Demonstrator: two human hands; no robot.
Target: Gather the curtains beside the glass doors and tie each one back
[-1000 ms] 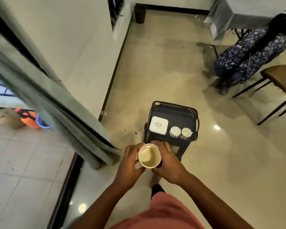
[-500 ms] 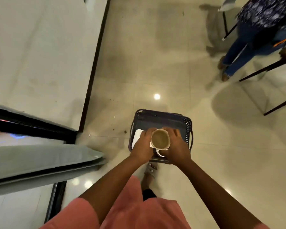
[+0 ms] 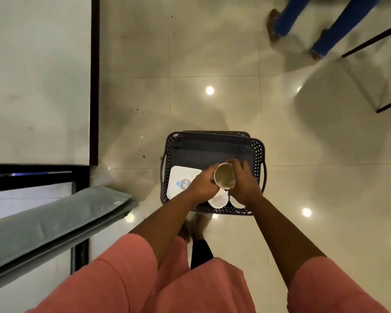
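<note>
Curtain point(image 3: 54, 224), grey-green, sits at about 8 o'clock in the head view, bunched into a long folded band running from the left edge toward centre. Its end lies just beside the dark door frame point(image 3: 32, 177) & the glossy tile floor point(image 3: 212, 64). No hand on it; it's well apart from both hands.

Both hands are over a dark perforated basket point(image 3: 259, 154) near centre, approx 6 o'clock from mid-frame. Between them is a paper cup point(image 3: 224, 179), tipped so its mouth faces up toward the camera, brownish inside. Left hand point(image 3: 203, 185) has fingers curled round the cup's left side. Right hand point(image 3: 243, 184) wraps the right side w/ fingers bent, gripping too.

In the basket: a white square box point(image 3: 178, 181) w/ a blue-grey logo at the left, partly under the left hand. Two white cups point(image 3: 218, 199) sit just below the hands at the near rim, one mostly hidden by the right wrist.

The person wears pink sleeves point(image 3: 127, 279), filling 5 to 7 o'clock. A foot shows on the floor under the basket's near edge, blurred.

At 1 o'clock, another person's legs in blue jeans point(image 3: 334, 26), blurred. Thin dark chair legs point(image 3: 388, 107) at 2 to 3 o'clock. Pale wall point(image 3: 36, 75) w/ dark skirting at 10 o'clock. Ceiling lights reflect as bright spots on the tiles.
</note>
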